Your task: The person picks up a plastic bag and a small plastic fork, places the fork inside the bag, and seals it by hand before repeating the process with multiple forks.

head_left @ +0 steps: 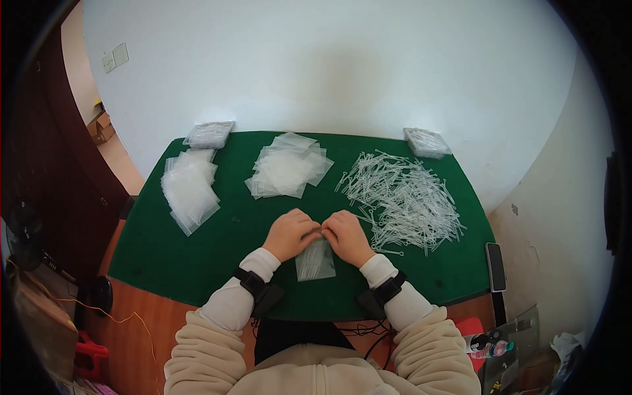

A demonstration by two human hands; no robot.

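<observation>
My left hand (pixel 289 235) and my right hand (pixel 347 237) meet at the top edge of a small clear plastic bag (pixel 316 261). Thumbs and fingers of both hands pinch that edge, close to each other. Inside the bag lie several thin clear sticks, side by side. To the right of my right hand spreads a big loose pile of clear plastic sticks with small looped ends (pixel 408 201). Beyond my hands is a heap of flat clear bags (pixel 289 166), and another fanned stack of clear bags (pixel 189 187) lies at the left.
The table (pixel 243 237) has a green cover. Filled clear packs stand at its far left corner (pixel 210 135) and far right corner (pixel 426 143), near the white wall. A phone-like device (pixel 496 266) sits by the right edge. Cables hang below the front edge.
</observation>
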